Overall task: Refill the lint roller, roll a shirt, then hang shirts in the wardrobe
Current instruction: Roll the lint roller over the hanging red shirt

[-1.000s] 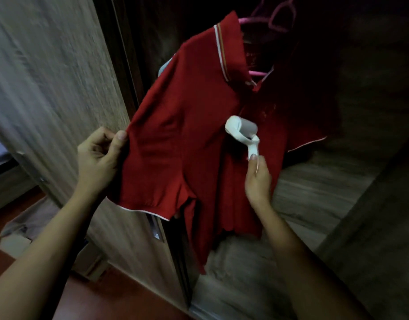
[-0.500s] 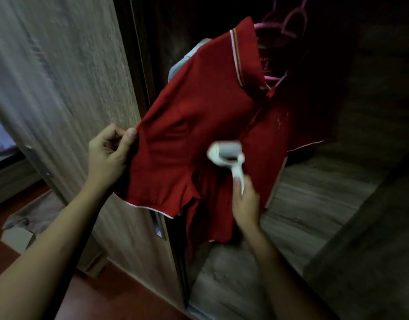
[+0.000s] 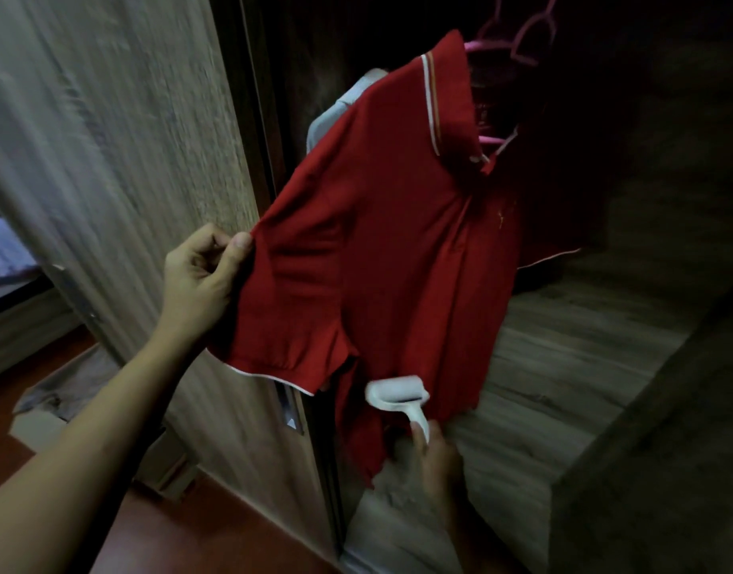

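Observation:
A red polo shirt with white trim hangs on a pink hanger inside the open wardrobe. My left hand pinches the edge of its left sleeve and holds it stretched out to the side. My right hand grips the handle of a white lint roller, whose head lies against the shirt's front near the bottom hem.
The wardrobe's wooden door stands open on the left, with a metal handle under the sleeve. A pale garment hangs behind the red shirt. A wooden shelf lies below. More pink hangers hang above. Cloth lies on the red floor.
My right hand has rolled the lint roller down the shirt front, from chest height to near the hem. My left hand keeps pinching the sleeve.

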